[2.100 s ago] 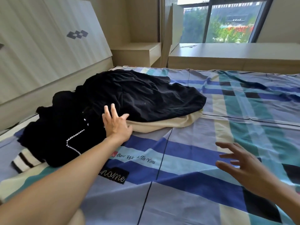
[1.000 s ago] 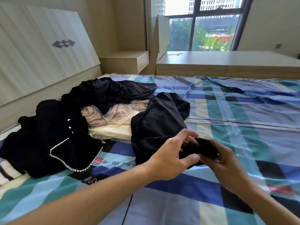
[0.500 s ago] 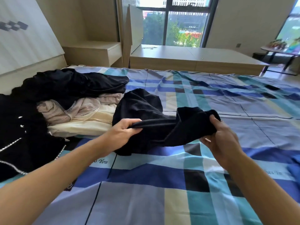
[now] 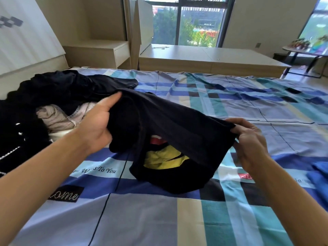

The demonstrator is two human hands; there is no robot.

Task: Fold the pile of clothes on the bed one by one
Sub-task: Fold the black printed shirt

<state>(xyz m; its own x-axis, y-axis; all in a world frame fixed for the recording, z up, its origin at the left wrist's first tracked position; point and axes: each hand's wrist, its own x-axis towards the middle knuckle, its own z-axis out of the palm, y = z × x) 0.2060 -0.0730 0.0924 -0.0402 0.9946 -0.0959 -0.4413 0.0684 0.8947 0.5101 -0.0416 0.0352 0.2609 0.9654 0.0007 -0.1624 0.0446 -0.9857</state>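
Observation:
A black garment (image 4: 170, 121) with a yellow and red print on its underside hangs stretched between both hands above the bed. My left hand (image 4: 96, 124) grips its left edge, thumb on top. My right hand (image 4: 248, 139) pinches its right corner. The lower part of the garment sags onto the plaid bedsheet (image 4: 195, 219). The pile of clothes (image 4: 58, 89) lies at the left: black pieces on top, a beige-pink garment (image 4: 58, 116) under them, and a black piece with white trim (image 4: 16, 139) at the far left.
A blue cloth (image 4: 319, 174) lies at the bed's right edge. The headboard (image 4: 26, 43) runs along the left, with a nightstand (image 4: 103, 52) behind it. A low wooden platform (image 4: 204, 57) sits beyond the bed under the window.
Both hands took the black garment off the pile, pulled it toward me and spread apart; it is now stretched wider, showing the yellow print. The view shifted right.

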